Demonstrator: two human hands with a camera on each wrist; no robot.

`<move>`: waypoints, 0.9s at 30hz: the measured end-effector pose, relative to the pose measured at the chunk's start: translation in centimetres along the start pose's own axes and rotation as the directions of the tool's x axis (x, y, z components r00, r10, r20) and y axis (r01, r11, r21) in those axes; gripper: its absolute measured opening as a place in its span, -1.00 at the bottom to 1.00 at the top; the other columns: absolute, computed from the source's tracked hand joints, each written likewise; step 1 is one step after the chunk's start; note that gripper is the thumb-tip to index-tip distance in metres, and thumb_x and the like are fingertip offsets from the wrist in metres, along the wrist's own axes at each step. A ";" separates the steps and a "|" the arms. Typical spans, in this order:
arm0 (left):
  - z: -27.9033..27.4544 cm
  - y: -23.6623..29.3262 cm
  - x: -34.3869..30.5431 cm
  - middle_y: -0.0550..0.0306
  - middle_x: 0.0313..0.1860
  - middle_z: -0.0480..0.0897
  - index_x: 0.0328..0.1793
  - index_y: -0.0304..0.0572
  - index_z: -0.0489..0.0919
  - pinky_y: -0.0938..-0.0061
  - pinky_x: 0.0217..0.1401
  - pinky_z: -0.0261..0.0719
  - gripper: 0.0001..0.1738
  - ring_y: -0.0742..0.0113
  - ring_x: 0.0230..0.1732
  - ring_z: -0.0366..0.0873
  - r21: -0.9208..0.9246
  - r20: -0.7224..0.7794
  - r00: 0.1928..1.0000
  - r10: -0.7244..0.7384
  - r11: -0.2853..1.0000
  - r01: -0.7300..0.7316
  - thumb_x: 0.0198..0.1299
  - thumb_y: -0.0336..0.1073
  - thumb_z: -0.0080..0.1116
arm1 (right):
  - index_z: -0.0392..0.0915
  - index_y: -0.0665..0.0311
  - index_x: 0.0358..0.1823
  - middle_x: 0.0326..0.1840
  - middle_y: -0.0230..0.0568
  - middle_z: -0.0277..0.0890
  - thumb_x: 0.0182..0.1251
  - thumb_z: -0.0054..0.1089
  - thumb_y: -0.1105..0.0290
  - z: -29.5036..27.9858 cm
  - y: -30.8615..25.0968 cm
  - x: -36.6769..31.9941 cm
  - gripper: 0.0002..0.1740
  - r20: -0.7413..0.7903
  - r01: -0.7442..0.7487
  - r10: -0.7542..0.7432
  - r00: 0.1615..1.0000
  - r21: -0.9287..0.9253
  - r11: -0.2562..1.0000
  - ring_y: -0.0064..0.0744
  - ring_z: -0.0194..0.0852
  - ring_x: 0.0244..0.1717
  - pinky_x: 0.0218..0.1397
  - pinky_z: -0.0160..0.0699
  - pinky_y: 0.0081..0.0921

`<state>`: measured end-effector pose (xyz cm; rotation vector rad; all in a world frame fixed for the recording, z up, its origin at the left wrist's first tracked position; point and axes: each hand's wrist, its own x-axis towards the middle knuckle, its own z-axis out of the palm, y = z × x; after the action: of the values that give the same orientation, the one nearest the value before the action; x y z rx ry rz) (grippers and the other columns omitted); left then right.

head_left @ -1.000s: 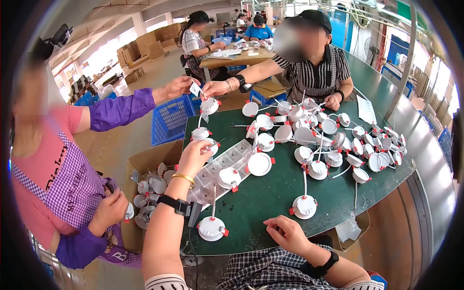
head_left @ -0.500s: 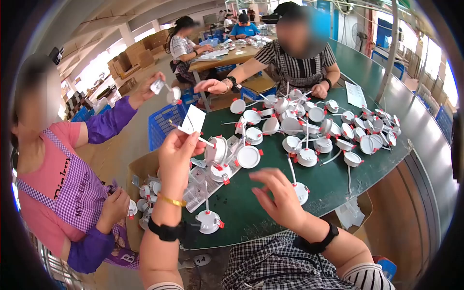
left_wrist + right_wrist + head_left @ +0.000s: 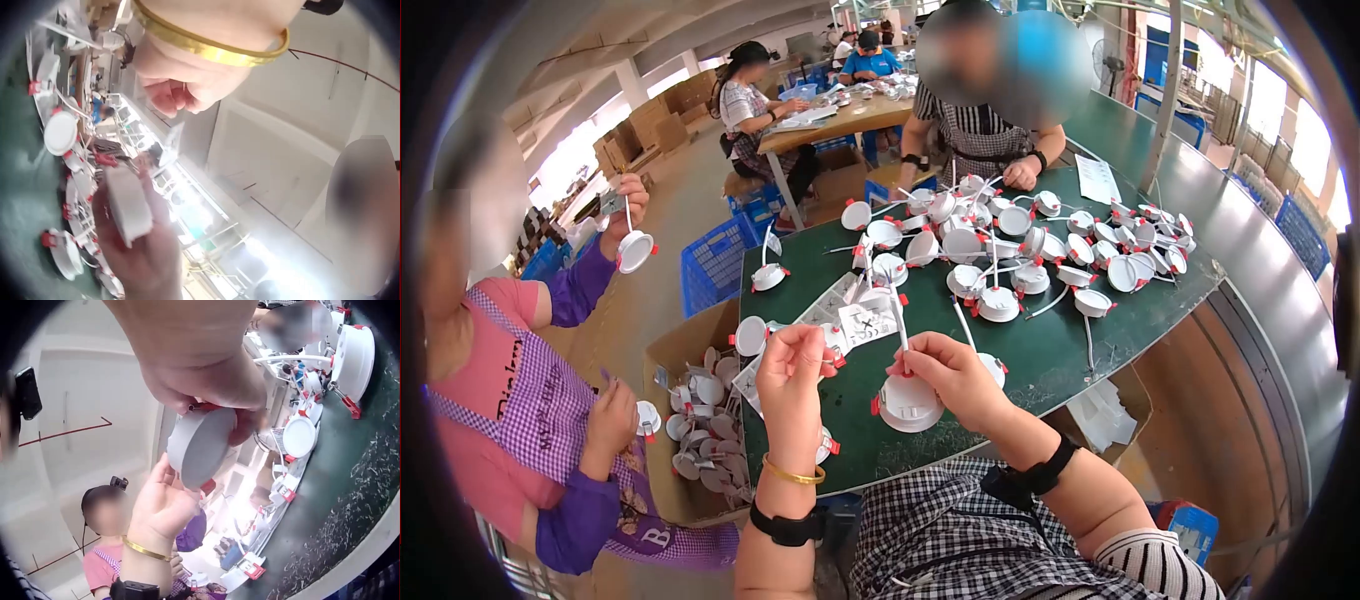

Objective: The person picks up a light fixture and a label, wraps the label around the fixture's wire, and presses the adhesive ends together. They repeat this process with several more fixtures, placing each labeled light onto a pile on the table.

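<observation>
In the head view my right hand pinches a white round downlight at the base of its upright cable, just above the table's near part. A white printed label hangs beside that cable. The lamp's pale disc fills the middle of the right wrist view, under my right fingers. Left of the lamp, my left hand is raised with its fingers curled and their tips close to the thumb; nothing shows between them. From the left wrist, the downlight appears below the left hand, held from behind by the right.
Many downlights are heaped on the green table. A white divided tray lies under several lamps at left. A carton of lamps stands beside the table. One person at left holds up another downlight; another person stands opposite.
My left hand reached to the far left, brought back a labelled downlight, and let it go. My right hand rose from the table edge and took it. The person opposite drew their arm back.
</observation>
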<state>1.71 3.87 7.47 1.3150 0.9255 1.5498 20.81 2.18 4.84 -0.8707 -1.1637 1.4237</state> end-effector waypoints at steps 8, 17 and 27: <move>-1.3 -1.8 -0.3 0.23 -0.20 0.62 -0.05 -0.27 0.58 0.60 -0.23 0.46 -0.62 0.58 -0.21 0.53 0.143 0.080 0.991 -0.103 0.986 0.091 0.35 -0.06 0.07 | 0.51 0.34 -0.15 -0.26 -0.32 0.56 0.43 0.02 0.34 1.0 1.1 -0.3 -0.80 0.083 -0.134 0.132 0.988 0.015 0.991 -0.60 0.51 -0.20 -0.10 0.49 -0.63; -5.5 -1.1 -1.0 0.18 -0.30 0.61 -0.13 -0.29 0.61 0.71 -0.54 0.40 -0.68 0.50 -0.38 0.57 -0.006 -0.094 0.950 -0.297 0.955 0.297 0.35 -0.14 0.04 | 0.52 0.36 -0.14 -0.26 -0.28 0.56 0.42 0.02 0.38 3.8 3.3 2.3 -0.81 0.118 -0.314 0.297 0.948 0.179 0.932 -0.54 0.52 -0.26 -0.16 0.51 -0.60; -14.6 -3.6 -4.3 0.27 -0.29 0.61 -0.14 -0.21 0.63 0.70 -0.44 0.35 -0.70 0.60 -0.36 0.48 0.220 -0.340 0.911 -0.233 0.922 0.317 0.34 -0.13 0.04 | 0.49 0.37 -0.18 -0.23 -0.32 0.55 0.41 0.04 0.41 2.4 7.8 4.7 -0.85 -0.153 0.067 -0.084 0.985 -0.112 0.991 -0.59 0.47 -0.17 -0.02 0.41 -0.65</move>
<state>-11.90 1.06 0.29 1.0765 1.5017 1.4605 15.59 6.56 -1.69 -0.9854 -1.1484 1.2172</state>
